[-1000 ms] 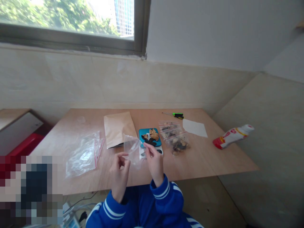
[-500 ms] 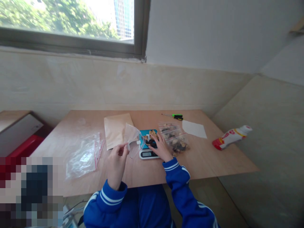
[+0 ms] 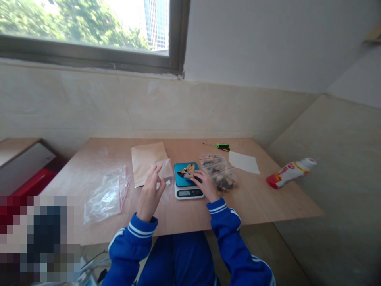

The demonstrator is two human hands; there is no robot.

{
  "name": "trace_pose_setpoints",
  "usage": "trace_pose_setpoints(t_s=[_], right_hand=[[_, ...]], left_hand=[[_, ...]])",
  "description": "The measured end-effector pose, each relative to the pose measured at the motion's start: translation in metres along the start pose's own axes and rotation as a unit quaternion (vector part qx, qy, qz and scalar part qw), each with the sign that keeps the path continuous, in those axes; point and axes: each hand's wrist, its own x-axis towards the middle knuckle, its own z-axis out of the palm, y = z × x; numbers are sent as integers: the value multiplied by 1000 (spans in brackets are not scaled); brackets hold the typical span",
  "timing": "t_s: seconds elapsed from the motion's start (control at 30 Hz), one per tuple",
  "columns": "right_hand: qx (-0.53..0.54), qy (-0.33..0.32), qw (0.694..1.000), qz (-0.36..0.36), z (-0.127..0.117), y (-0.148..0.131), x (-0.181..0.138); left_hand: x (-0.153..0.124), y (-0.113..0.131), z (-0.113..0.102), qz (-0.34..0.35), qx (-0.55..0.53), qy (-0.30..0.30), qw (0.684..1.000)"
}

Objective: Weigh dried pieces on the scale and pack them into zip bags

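A small digital kitchen scale (image 3: pixel 180 182) with a blue plate and white base stands in front of me. Brown and black dried mushroom pieces (image 3: pixel 190 169) lie heaped on its plate. My right hand (image 3: pixel 208 186) has its fingers closed on the right edge of that heap. Left of the scale, a clear zip bag (image 3: pixel 167 169) with a small white label lies partly across a brown paper envelope (image 3: pixel 145 157). Above the bag's near edge, my left hand (image 3: pixel 152 192) has its fingers apart and nothing visible in them. The scale's display is too small to read.
Zip bags filled with dried mushrooms (image 3: pixel 222 176) lie right of the scale. Behind them are a green-and-black screwdriver (image 3: pixel 220 146) and white paper (image 3: pixel 245 162). A red-and-white bottle (image 3: pixel 290 172) stands at the right. Flat clear zip bags (image 3: pixel 104 198) lie at the left.
My left hand has let go of the clear bag, which now lies flatter beside the scale. My right hand's fingers have drawn in to the right edge of the mushroom heap.
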Motion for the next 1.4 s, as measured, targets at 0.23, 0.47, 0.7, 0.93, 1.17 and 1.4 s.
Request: trace_pose_setpoints(t_s=[0.23,0.47,0.7,0.93,1.17,1.4], right_hand=[[170,51,980,88,-8,-11,1],[422,18,886,190,-21,-85,1],[121,-40,981,145,2,-125,6],[279,-141,947,68,3,-131,5],[-18,16,998,61,15,-58,12],[-116,-20,993,24,36,-24,20]], left_hand=[[-4,-4,19,-79,-5,2,997],[-5,2,35,-105,-1,21,994],[-14,18,43,-104,-20,78,991],[-17,13,34,-186,-30,124,974],[-21,11,24,-235,-35,168,957],[-22,20,20,-232,-52,166,957]])
